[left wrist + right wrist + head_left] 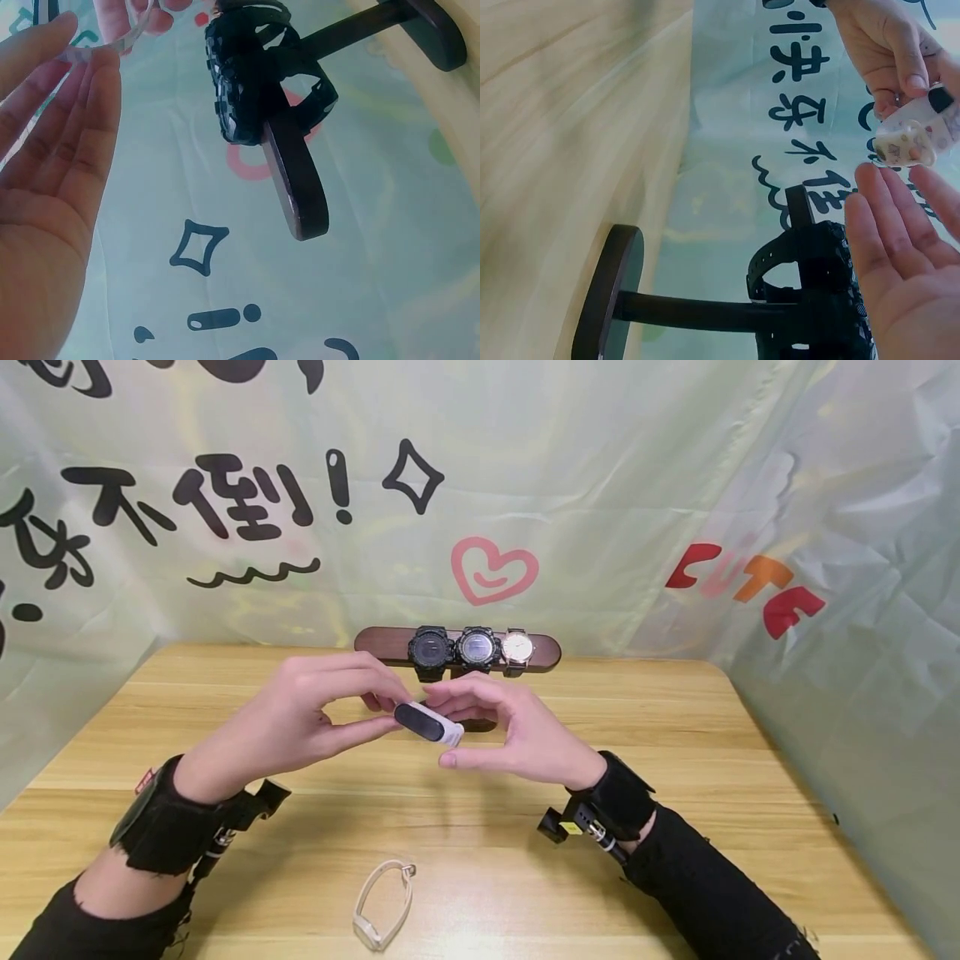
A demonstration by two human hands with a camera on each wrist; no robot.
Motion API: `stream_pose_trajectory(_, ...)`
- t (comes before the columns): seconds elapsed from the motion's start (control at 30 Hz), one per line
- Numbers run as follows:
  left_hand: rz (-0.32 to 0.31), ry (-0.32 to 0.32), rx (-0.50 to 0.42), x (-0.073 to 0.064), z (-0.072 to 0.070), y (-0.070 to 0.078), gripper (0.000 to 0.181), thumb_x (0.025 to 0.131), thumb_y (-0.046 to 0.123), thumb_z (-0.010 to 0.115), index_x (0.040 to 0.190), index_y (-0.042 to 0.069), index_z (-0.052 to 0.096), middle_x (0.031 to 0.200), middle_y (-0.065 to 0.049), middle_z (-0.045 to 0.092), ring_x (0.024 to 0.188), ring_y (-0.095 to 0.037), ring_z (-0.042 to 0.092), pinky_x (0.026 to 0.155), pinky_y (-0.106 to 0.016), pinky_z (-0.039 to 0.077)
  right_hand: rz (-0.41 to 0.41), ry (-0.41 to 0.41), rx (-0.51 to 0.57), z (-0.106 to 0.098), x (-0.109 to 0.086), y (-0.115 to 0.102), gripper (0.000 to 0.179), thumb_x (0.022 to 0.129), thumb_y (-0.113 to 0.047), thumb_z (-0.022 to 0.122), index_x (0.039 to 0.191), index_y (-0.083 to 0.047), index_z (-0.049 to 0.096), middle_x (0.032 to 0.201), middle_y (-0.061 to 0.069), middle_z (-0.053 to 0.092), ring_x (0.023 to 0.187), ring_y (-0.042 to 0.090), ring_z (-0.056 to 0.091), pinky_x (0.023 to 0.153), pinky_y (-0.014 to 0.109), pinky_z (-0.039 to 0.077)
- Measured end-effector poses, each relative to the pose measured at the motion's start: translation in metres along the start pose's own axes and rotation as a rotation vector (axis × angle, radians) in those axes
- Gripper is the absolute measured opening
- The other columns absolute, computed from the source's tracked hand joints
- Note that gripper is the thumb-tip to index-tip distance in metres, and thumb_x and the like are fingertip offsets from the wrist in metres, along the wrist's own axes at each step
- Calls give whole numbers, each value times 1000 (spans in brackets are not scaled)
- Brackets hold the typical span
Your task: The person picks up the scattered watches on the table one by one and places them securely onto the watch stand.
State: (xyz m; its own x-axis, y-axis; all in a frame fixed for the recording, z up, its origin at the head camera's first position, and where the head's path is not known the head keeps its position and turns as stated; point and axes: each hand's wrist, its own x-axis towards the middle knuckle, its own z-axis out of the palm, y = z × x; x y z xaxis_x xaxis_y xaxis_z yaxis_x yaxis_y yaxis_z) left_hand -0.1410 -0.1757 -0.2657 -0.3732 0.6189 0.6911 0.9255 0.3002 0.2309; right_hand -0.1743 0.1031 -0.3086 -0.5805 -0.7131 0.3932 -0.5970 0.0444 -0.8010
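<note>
Pinches a white fitness band with the fingers of the left hand, slightly off centre toward 8 o'clock in the head view. Holds the right hand at the band's 3 o'clock with released, parted fingers; cannot tell whether touching the strap. Has three watches on a dark stand toward 1 o'clock and a pale watch on the desk toward 7 o'clock.

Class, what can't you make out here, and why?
Head view: post of the dark-brown wooden watch stand, mostly hidden behind the right hand.
Head view: time on the round, pale gold watch, too small.
Left wrist view: white fitness band with oval black screen, cut off by top edge.
Right wrist view: dial of chunky black watch, turned away.
</note>
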Motion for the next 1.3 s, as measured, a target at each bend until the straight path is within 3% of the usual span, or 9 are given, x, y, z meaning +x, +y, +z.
stream_pose_trajectory(0.23, -32, 62, 54, 0, 0, 0, 41, 74, -7, 92, 107, 12, 79, 98, 4, 77, 81, -8, 70, 79, -13, 58, -9, 206, -137, 0, 0, 5, 49, 85, -5, 89, 129, -7, 68, 110, 1, 73, 99, 14, 72, 89, 31, 62)
stream_pose_trajectory(0.43, -57, 58, 53, 1, 3, 2, 34, 77, -4, 93, 103, 13, 79, 96, 7, 77, 82, -6, 71, 78, -13, 59, -88, 326, -120, 1, 1, 7, 29, 88, 4, 84, 109, -3, 66, 101, 9, 76, 95, 14, 73, 91, 33, 63)
stream_pose_trajectory(0.73, -23, 46, 13, 2, 13, 4, 39, 73, -6, 94, 103, 12, 76, 95, 4, 77, 80, -6, 71, 77, -14, 60, -145, 395, -171, 0, -1, 7, 16, 90, 9, 78, 100, 1, 69, 98, 14, 79, 89, 3, 74, 90, 31, 66)
stream_pose_trajectory(0.93, -5, 6, -35, 2, 18, 3, 38, 74, -5, 94, 104, 12, 76, 95, 4, 78, 80, -5, 73, 76, -14, 61, -168, 446, -252, 1, -2, 6, 11, 90, 8, 80, 98, 2, 75, 99, 15, 82, 89, 17, 82, 83, 28, 66)
stream_pose_trajectory(1.1, -37, -15, -27, 1, 21, 2, 48, 73, 1, 97, 116, 9, 77, 96, 4, 79, 79, -5, 73, 74, -14, 60, -188, 469, -313, 2, -2, 5, 11, 88, 6, 83, 94, -2, 78, 97, 13, 84, 85, 22, 83, 73, 20, 63)
stream_pose_trajectory(1.3, -20, 3, 2, 1, 24, 2, 62, 76, 15, 99, 131, 9, 72, 107, 0, 77, 84, -8, 73, 80, -16, 60, -173, 465, -319, 2, -2, 5, 10, 86, 3, 86, 90, -3, 79, 92, 10, 84, 76, 15, 80, 71, 26, 66)
